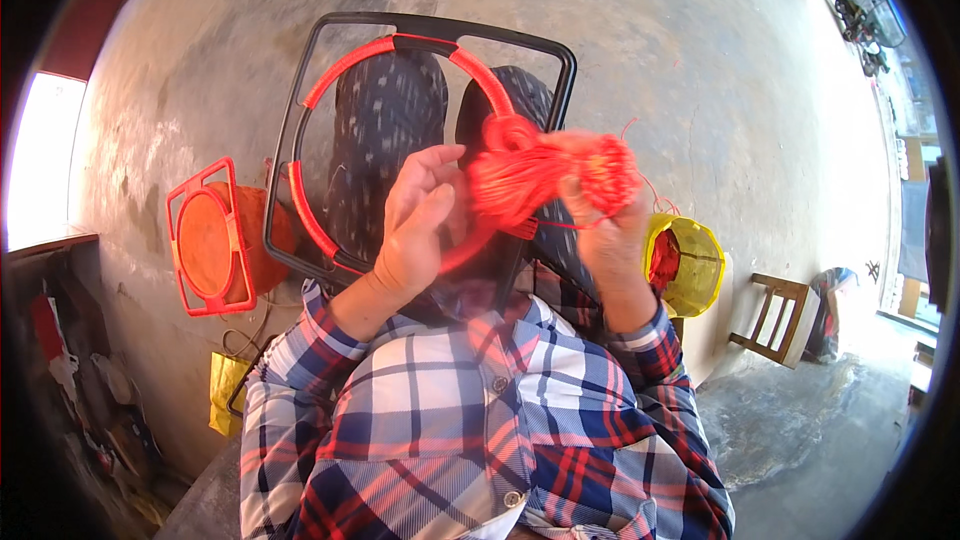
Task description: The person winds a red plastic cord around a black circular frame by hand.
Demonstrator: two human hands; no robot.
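Observation:
My right hand (607, 225) is closed around a thick hank of red cord (535, 172), with loose strands trailing off to its right. My left hand (418, 223) is to the left of the hank, its fingers apart and nothing visible between them; motion blurs the space between the hands. Across my lap lies a black frame (284, 153) with rounded corners and a ring inside it. Red cord is wound round parts of the ring (345, 67), while other stretches stay black. The hank and my hands hide the ring's right side.
At left, a red frame (243, 250) leans on an orange round object (205, 240). Below it stands a yellow bag (228, 390). A yellow container (697, 270) with red material inside is by my right arm. Farther right are a wooden slatted piece (775, 318) and a doorway.

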